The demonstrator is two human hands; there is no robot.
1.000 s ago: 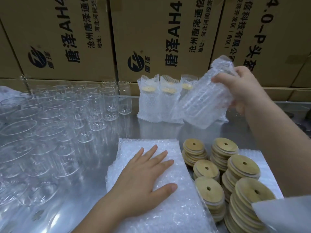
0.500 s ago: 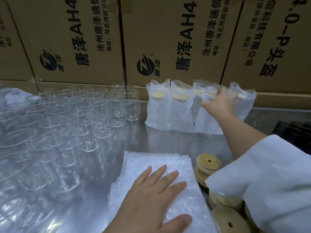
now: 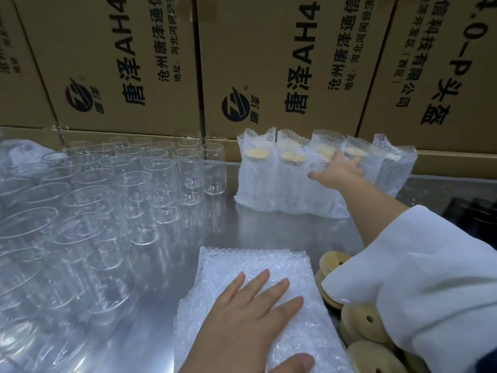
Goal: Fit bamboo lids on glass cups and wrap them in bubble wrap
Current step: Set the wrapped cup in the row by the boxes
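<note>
Bubble-wrapped glass cups with round bamboo lids [image 3: 258,184] stand upright in a row at the back of the shiny metal bench [image 3: 282,230], close against a wall of brown cardboard boxes printed with black lettering [image 3: 269,63]. The pale lids show through the open tops of the wraps. The right hand [image 3: 340,170] reaches across to this row, back of the hand up, its fingers stretched out and touching the wrapped cups near the middle of the row without curling round any of them. The arm wears a loose white sleeve [image 3: 416,278].

Nearer the front, the left hand [image 3: 250,319] lies flat, fingers straight and slightly spread, pressing on a stack of clear bubble-wrap sheets [image 3: 242,262]. The two hands are well apart.

Many bare clear glass cups [image 3: 161,179] stand crowded in rows over the left half of the bench, none of them lidded. Stacks of loose round bamboo lids with small holes [image 3: 360,327] sit just beside the bubble-wrap stack on its right, partly hidden under the sleeve.
</note>
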